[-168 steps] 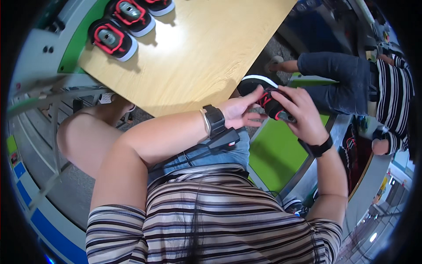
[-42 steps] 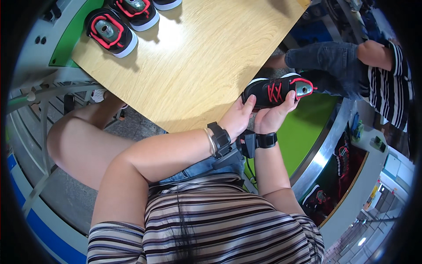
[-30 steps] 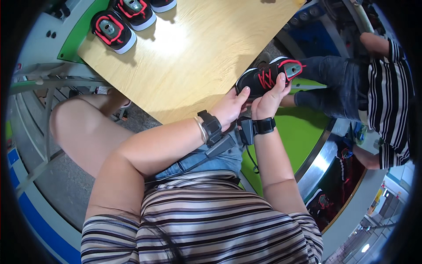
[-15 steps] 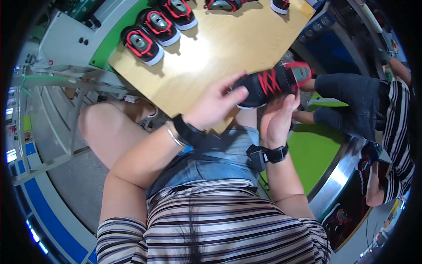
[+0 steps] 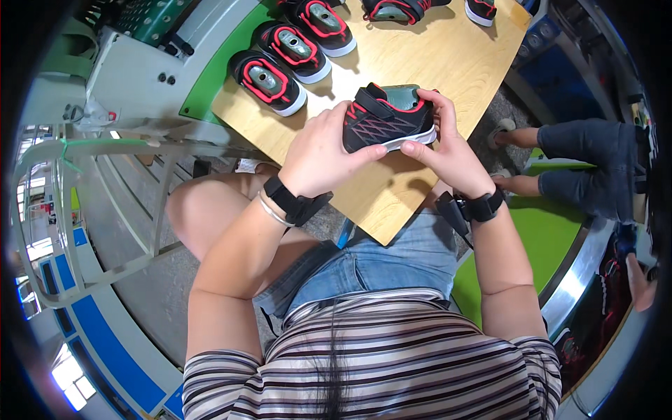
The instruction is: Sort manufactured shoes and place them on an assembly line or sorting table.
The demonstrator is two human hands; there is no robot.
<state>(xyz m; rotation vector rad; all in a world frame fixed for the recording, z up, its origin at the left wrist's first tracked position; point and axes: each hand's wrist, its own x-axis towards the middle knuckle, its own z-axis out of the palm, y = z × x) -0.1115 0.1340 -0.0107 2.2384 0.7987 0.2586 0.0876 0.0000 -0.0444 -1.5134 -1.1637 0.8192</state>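
Observation:
Between my two hands is a small black sneaker (image 5: 392, 126) with red trim, a white sole and a grey-green shoe last inside its opening. Its side faces me, above the wooden tabletop. My left hand (image 5: 323, 148) is closed round the toe end, thumb along the sole edge. At the heel end, my right hand (image 5: 451, 154) has its thumb under the sole and its fingers at the collar. Nearest beyond my left hand stands a matching sneaker (image 5: 266, 80), with another sneaker (image 5: 294, 47) and a third sneaker (image 5: 322, 19) lined up behind it.
The pale wooden tabletop (image 5: 378, 199) has another sneaker (image 5: 395, 10) and a partly cut-off sneaker (image 5: 481, 10) at its far side. A white machine housing (image 5: 133, 77) borders it on the left. On the right are a green surface (image 5: 532, 231) and another person's legs (image 5: 581, 154).
The sneaker has turned from laces up, toe left, to its side facing me, and moved left over the table. My right hand has shifted from beneath it to the heel.

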